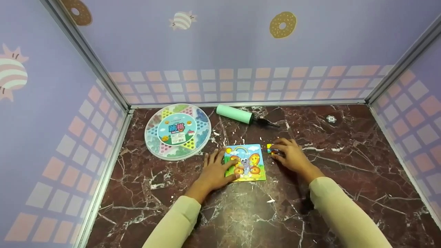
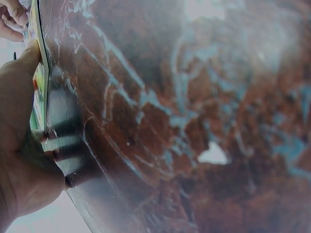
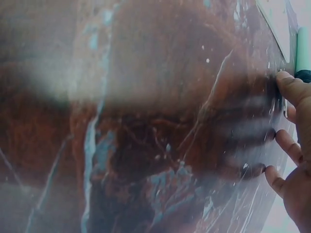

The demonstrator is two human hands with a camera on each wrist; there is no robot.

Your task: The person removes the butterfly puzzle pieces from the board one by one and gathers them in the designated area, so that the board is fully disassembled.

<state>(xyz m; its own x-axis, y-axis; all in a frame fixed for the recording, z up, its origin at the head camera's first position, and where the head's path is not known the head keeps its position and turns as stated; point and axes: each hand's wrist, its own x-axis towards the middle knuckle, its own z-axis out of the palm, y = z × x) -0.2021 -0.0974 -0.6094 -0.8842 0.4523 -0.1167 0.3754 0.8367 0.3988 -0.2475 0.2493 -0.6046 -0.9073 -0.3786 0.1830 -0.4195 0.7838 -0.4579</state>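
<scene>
A square picture puzzle (image 1: 254, 159) with a butterfly, a rainbow and a sun lies flat on the dark marbled table. My left hand (image 1: 215, 171) rests over its left side, thumb and index finger on the picture. The other left fingers spread past the left edge onto the table; in the left wrist view they touch the surface beside the board (image 2: 40, 92). Just right of the puzzle, my right hand (image 1: 292, 155) pinches a small colourful puzzle piece (image 1: 269, 148) down at the table. Its fingers cover much of that piece. In the right wrist view the right hand (image 3: 299, 141) has its other fingertips on the table.
A round Chinese checkers box (image 1: 151, 137) sits at the back left. Behind the puzzle lies a mint-green hand pump (image 1: 235, 114) with a black nozzle. A small round chip (image 1: 331, 119) is at the back right. Purple patterned walls (image 1: 234, 44) enclose the table on three sides.
</scene>
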